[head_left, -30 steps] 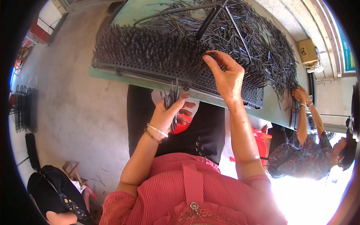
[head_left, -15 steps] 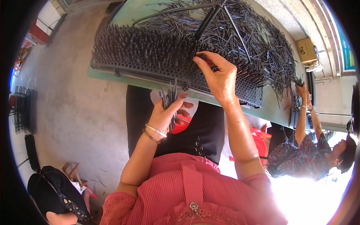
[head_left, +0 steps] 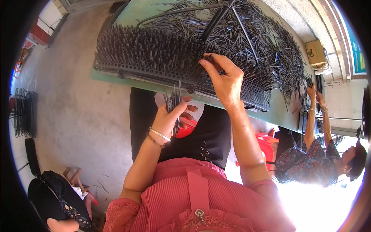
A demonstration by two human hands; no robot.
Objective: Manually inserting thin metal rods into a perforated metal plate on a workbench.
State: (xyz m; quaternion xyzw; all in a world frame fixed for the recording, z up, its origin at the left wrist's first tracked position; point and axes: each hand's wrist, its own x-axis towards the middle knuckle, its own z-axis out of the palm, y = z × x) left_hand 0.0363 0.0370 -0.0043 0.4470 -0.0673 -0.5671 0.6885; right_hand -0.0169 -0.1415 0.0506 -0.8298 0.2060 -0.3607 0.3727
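My left hand (head_left: 172, 115) is closed round a bundle of thin dark rods (head_left: 174, 101), held upright just off the table's front edge. Over the perforated black rack (head_left: 247, 94), my right hand (head_left: 224, 77) has its thumb and fingertips pinched together at the standing rods. What they grip is dark and too small to make out surely; it looks like a rod end. Dense rows of dark rods (head_left: 143, 48) stand in the rack's holes across its left and middle. Bare holes show along the front strip and at the right.
Loose rods (head_left: 266, 42) lie heaped behind the rack on the green table (head_left: 127, 17), with a black metal frame (head_left: 214, 23) among them. At the right a co-worker (head_left: 313, 154) handles rods at the same table. A cardboard box (head_left: 317, 53) stands by the wall.
My two hands have barely moved. At the right, the co-worker's hands have come apart slightly, one still holding a bunch of rods.
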